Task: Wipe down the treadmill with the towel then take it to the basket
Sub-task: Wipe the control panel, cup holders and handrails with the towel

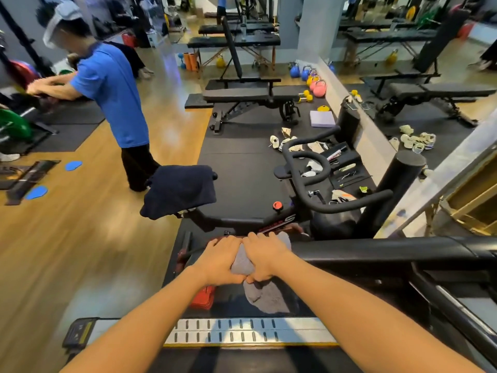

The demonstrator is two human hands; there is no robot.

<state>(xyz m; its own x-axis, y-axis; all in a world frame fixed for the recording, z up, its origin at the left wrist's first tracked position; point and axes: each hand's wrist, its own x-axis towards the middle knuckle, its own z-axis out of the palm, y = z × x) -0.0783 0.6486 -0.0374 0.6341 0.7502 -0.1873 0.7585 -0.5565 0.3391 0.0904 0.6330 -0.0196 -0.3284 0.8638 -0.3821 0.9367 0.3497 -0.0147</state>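
Observation:
A grey towel (265,296) is wrapped over the black side handrail (376,251) of the treadmill, near the rail's left end. My left hand (222,258) and my right hand (265,254) lie side by side on top of the towel, both pressing and gripping it against the rail, thumbs touching underneath. A loose end of the towel hangs below my hands. The treadmill's silver ribbed side strip (250,332) runs across the bottom of the view. No basket shows.
An exercise bike (309,184) with a dark cloth over its saddle (178,189) stands just beyond the rail. A person in a blue shirt (107,90) bends over at the left. Weight benches, kettlebells (318,88) and shoes lie on black mats further off.

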